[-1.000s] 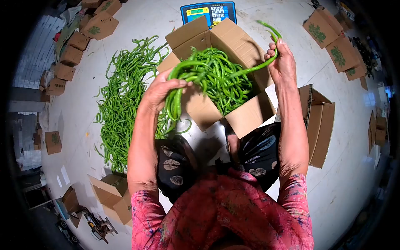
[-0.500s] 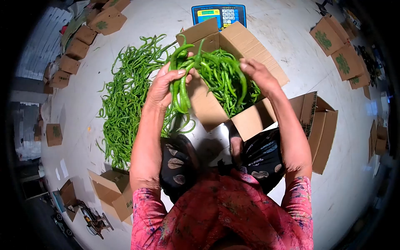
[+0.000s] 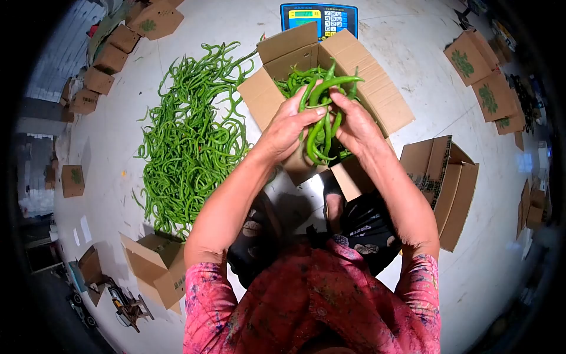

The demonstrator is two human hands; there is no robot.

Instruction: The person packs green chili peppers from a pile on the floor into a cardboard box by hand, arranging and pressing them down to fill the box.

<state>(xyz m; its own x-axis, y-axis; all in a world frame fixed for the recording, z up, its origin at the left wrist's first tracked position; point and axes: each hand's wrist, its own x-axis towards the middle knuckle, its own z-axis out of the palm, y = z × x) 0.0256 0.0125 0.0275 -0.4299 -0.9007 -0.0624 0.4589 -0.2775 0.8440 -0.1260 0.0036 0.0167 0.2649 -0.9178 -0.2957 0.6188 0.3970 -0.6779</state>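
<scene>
Both bare hands are over an open brown cardboard box (image 3: 372,76) with raised and spread flaps, which stands at the middle of the far half of a pale grey floor (image 3: 109,194). They hold between them a small bunch of long, glossy green peppers (image 3: 321,131). The left hand (image 3: 286,128) has its thumb across the bunch, with its fingers closed round the left side of the peppers. The right hand (image 3: 357,125) is curved against the right side of the same bunch, its fingers close to those of the left; how firmly they press cannot be told. The peppers point in mixed directions, some tips upward, others hanging below the palms.

More green peppers (image 3: 288,87) lie inside the box, partly hidden by the hands. Just beyond the box, nearest the far edge of the floor, is a blue-framed digital scale panel (image 3: 309,13) with pale keys and a lit display; its figures are too small to read.

A broad, loose heap of slender green peppers (image 3: 187,147) lies directly on the floor, left of the box. Near the heap's near end stands an open brown carton (image 3: 158,277). A second open carton with dark printing (image 3: 458,203) stands to the right of the right forearm. A small brown box with a green print (image 3: 73,182) sits toward the floor's left edge. Brown boxes with green leaf prints (image 3: 488,100) are grouped along the far right edge.
</scene>
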